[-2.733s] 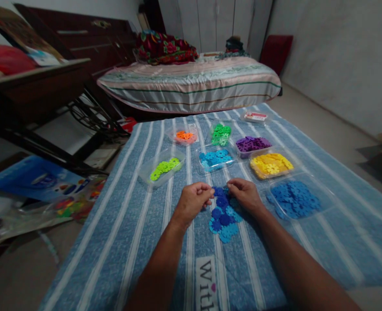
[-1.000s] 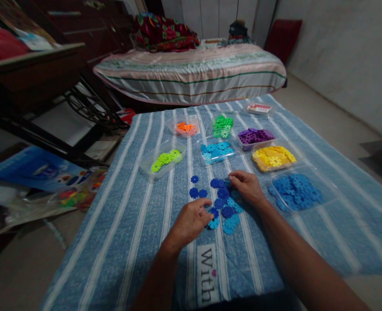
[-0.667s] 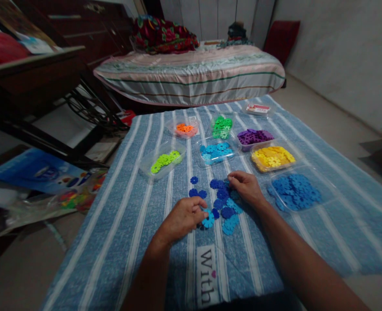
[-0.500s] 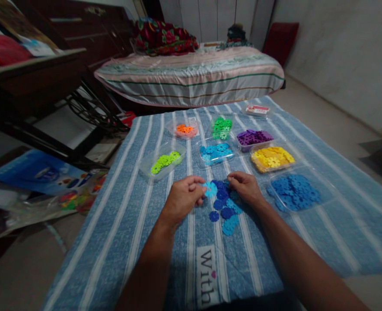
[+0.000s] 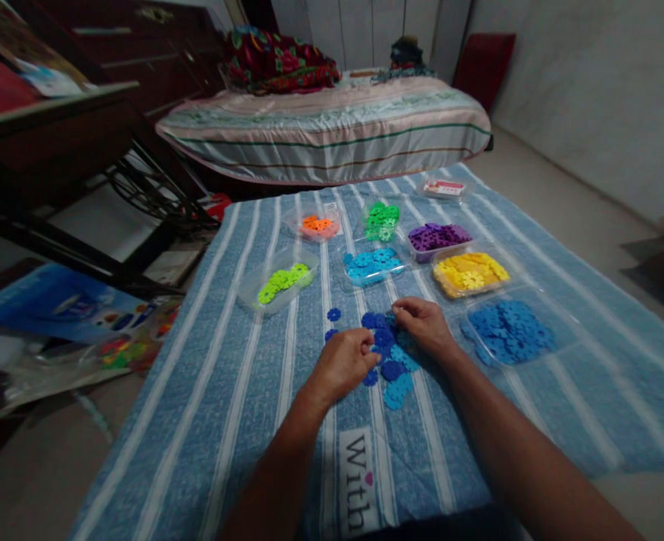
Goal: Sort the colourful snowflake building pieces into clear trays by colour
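A loose pile of dark and light blue snowflake discs lies on the striped cloth between my hands. My left hand is over the pile's left edge, fingers curled and thumb close to them; whatever is between the tips is too small to make out. At the pile's upper right, my right hand has thumb and forefinger pinched together, and what they grip is hidden. A single dark blue disc rests beyond my left hand, and another is partly covered by it.
Clear tubs hold sorted discs: lime, orange, green, light blue, purple, yellow and blue. A lidded box is at the far edge. A bed stands beyond.
My left hand has moved right and nearer me, onto the pile. The light blue disc it held up no longer shows clearly. Dark blue discs left of the pile are now visible. The right hand has barely moved.
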The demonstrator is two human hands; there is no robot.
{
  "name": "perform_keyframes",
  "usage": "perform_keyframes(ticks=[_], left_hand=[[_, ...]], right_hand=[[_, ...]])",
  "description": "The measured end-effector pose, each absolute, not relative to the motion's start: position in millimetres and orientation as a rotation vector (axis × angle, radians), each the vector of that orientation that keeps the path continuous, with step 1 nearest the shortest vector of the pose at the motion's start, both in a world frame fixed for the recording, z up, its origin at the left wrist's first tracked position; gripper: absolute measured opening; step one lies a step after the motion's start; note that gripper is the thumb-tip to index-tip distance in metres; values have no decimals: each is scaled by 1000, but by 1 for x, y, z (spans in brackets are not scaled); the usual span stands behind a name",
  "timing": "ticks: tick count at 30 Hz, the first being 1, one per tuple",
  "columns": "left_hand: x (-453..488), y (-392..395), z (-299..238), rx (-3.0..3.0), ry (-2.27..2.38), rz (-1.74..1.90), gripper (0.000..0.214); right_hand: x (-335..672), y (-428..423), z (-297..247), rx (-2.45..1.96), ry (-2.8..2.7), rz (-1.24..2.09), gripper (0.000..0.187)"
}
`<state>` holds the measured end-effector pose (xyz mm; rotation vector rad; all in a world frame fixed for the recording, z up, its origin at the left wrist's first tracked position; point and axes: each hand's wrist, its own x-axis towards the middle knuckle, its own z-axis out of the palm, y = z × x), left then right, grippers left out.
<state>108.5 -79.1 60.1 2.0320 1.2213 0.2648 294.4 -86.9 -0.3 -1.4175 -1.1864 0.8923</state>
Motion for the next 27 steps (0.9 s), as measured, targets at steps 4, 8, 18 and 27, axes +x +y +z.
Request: perform_keyframes(ticks=[4,8,18,27], left_hand=[[112,-91,58,2239,1301,117,18],[113,-94,57,2262,1310,85,18],[112,-94,55,2143,1309,177,11],[110,-95,48,1960,1216,329,14]], right_hand=[[294,-87,0,-1415,-1187,899,22],[294,-88,0,-1423,-1187,894,23],[295,-88,-2,-1426,-1169,910,22],[295,-88,-3,-1436,-1189,892,21]])
